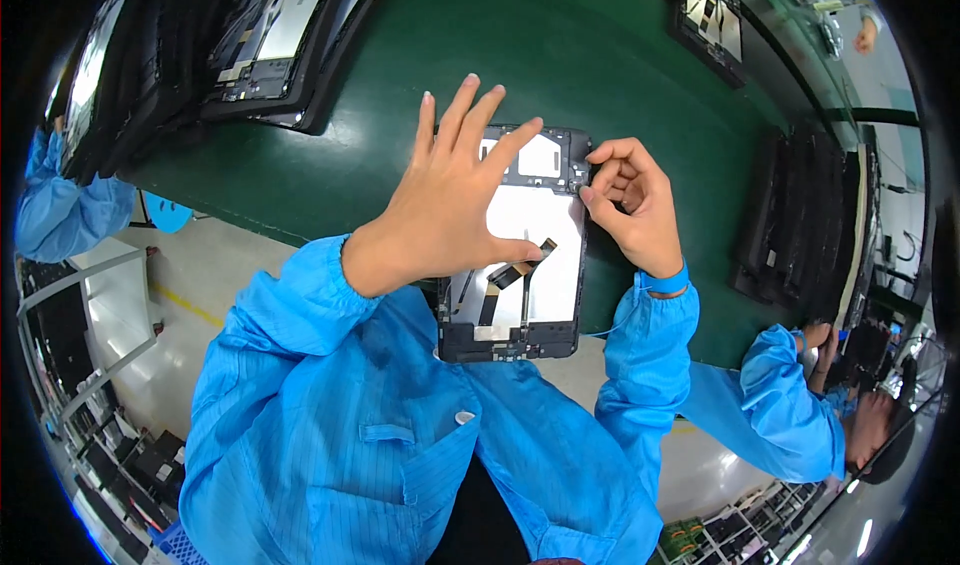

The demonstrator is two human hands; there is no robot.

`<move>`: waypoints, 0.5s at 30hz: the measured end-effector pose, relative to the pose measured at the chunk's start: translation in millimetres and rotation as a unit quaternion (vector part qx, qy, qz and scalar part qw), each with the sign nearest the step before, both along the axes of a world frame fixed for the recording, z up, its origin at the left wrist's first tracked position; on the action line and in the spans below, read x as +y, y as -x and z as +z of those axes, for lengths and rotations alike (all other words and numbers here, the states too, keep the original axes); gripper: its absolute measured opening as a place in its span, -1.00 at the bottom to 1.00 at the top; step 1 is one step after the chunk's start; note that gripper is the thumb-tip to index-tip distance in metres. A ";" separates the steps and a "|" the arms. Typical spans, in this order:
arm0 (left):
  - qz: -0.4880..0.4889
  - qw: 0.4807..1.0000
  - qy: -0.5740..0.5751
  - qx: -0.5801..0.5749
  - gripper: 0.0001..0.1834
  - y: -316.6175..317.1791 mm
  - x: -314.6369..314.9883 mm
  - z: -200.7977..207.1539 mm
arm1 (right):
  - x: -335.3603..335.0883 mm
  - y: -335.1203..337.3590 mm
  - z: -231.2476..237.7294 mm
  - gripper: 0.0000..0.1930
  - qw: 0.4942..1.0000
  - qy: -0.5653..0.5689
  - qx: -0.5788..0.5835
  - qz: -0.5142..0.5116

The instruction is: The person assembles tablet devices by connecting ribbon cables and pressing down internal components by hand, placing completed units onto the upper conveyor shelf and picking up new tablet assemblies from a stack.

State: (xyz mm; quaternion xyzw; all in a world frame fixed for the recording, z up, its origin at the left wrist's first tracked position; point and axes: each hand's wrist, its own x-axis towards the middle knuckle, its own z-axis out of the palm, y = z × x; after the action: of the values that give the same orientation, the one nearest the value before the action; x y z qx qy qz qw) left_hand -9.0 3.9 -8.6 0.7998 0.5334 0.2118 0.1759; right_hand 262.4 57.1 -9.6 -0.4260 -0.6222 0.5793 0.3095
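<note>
An opened tablet [545, 285] with a dark frame and bright silver inner panel lies in front of me, its lower end past the table's edge. My left hand [440, 190] is spread across its upper left, fingers stretched out and apart. The left thumb touches a dark ribbon cable [515, 271] that sits slantwise on the panel. At the tablet's upper right edge is my right hand [636, 205], its fingers curled and its thumb and index fingertips against the frame. Whether a small part sits between those fingertips is hidden. A blue band circles my right wrist.
Several opened tablets [275, 55] are stacked at the far left of the green table [590, 45]. Another opened unit [712, 20] lies far right, and a row of dark panels [775, 215] stands at the right. Blue-sleeved co-workers are at both sides.
</note>
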 end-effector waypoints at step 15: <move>-0.093 0.995 -0.018 -0.006 -0.31 -0.7 -4.8 1.3 | -0.4 3.4 -0.8 -0.59 1.000 0.020 0.022 0.001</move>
State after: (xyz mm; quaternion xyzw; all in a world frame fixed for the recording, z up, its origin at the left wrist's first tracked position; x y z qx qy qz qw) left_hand -8.3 -0.9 -7.3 0.8477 0.4516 0.2094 0.1836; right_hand 259.0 56.7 -10.5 -0.4189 -0.6036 0.6014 0.3138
